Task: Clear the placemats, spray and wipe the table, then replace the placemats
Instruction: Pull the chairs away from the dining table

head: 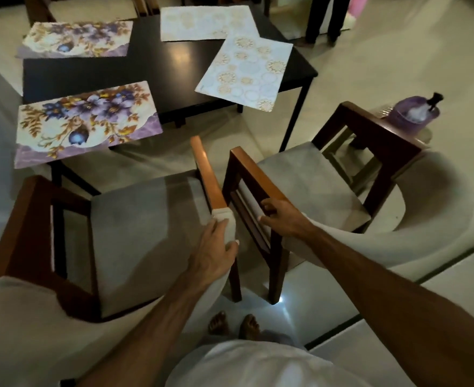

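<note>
While four placemats lie on the dark table (157, 68), neither hand is touching any of them. Two floral placemats are seen on the left side: the near floral placemat (86, 121) overhangs the table's near edge, and the far floral placemat (76, 39) sits at the far left corner. Two pale patterned placemats are set on the right: the far pale placemat (209, 22) lies flat at the back, and the near pale placemat (245, 72) is turned at an angle and juts past the near edge, its upper corner lying just over the far one.

Two wooden armchairs with grey cushions are drawn up before the table. The left hand (216, 250) is curled over the padded back corner of the left armchair (135, 227), fingers and thumb wrapped round it. The right hand (281, 217) grips the top rail of the arm of the right armchair (314, 185), fingers bent over the wood.

One purple tub (414, 113) with a dark-topped bottle (435, 100) standing in it rests on the right armchair's far arm. Two bare feet (234, 326) are seen on the tiled floor below, and the dark legs of another person (325, 20) stand beyond the table.
</note>
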